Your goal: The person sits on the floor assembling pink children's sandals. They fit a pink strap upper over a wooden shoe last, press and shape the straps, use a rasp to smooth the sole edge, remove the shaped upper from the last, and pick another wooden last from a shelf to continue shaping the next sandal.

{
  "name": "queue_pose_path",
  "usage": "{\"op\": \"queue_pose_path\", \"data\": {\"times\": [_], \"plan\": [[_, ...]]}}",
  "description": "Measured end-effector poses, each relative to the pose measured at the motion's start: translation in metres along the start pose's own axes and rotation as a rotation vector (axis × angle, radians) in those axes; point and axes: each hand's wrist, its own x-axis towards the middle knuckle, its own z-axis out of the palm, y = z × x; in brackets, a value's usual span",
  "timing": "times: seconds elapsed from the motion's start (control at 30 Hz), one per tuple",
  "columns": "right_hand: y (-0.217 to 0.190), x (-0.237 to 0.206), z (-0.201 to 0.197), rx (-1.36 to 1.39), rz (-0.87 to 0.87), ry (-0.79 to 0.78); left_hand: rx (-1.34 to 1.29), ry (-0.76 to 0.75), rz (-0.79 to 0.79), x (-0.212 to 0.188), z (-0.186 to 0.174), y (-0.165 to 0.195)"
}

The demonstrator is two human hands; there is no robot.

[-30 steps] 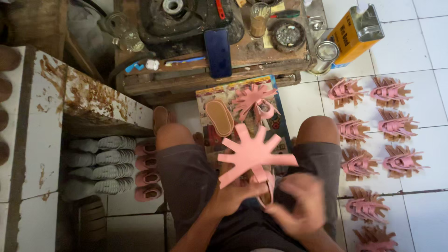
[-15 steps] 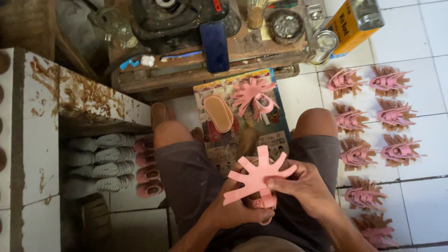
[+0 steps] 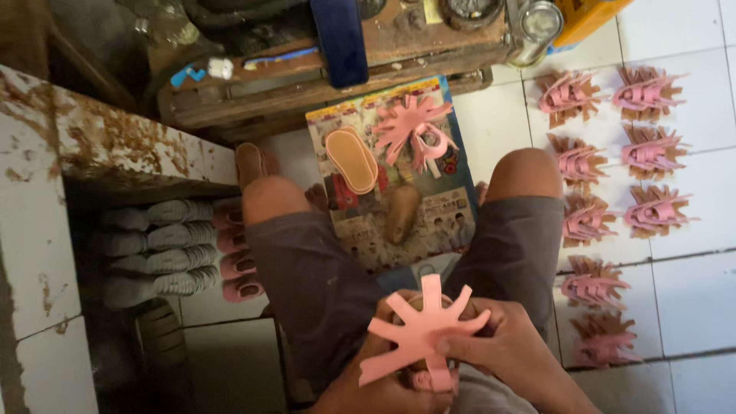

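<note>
No box or tray shows here; the nearest thing to a holder is the printed sheet (image 3: 399,230) lying flat on the floor between the knees, and on it rest a tan sole (image 3: 351,159), a pink cut-out (image 3: 414,126) and a brown wooden block (image 3: 402,212).

The pink star-shaped piece (image 3: 420,331) sits low in the frame, at about 6 o'clock, over the lap. Its longest arm points to 12 o'clock, away from the person, and a broad arm runs down to 7 o'clock, so its long axis goes roughly from 7 to 1. It is tilted a little, face up toward the camera.

The right hand (image 3: 510,345) pinches the piece at its 4 o'clock edge, fingers closed on it. The left hand (image 3: 383,387) grips from beneath at 7 o'clock, fingers curled around the piece and a pink strap under it.

At 2 to 4 o'clock, finished pink and brown pieces (image 3: 590,222) lie in rows on the white tiles (image 3: 690,299). At 9 o'clock, grey and pink soles (image 3: 165,245) are stacked under a stained ledge (image 3: 115,146). At 12 o'clock stands a wooden bench (image 3: 322,84) with tools; nothing lies between the hands and the piece.
</note>
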Motion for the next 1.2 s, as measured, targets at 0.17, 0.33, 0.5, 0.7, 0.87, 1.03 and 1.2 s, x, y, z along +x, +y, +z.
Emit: {"op": "queue_pose_path", "data": {"times": [0.17,0.33,0.5,0.7,0.87,1.03,1.2], "plan": [[0.021,-0.017,0.002,0.049,-0.213,-0.077,0.079,0.116,-0.188,-0.093,0.005,0.033],[0.017,-0.029,0.011,0.064,-0.141,-0.055,0.142,0.132,-0.07,-0.096,0.029,0.038],[0.006,-0.037,0.018,0.067,-0.005,-0.214,0.15,0.177,-0.058,-0.087,0.043,0.033],[0.017,-0.029,0.024,-0.056,-0.065,-0.177,0.111,0.209,-0.06,-0.102,0.041,0.047],[0.024,-0.028,0.02,-0.022,-0.036,-0.204,0.147,0.209,-0.007,-0.057,0.045,0.028],[0.025,-0.028,0.018,-0.006,0.0,-0.235,0.44,0.588,-0.885,0.034,0.092,0.073],[0.025,-0.022,0.015,0.012,-0.143,-0.301,0.624,0.931,-1.401,0.053,0.104,0.112]]}}
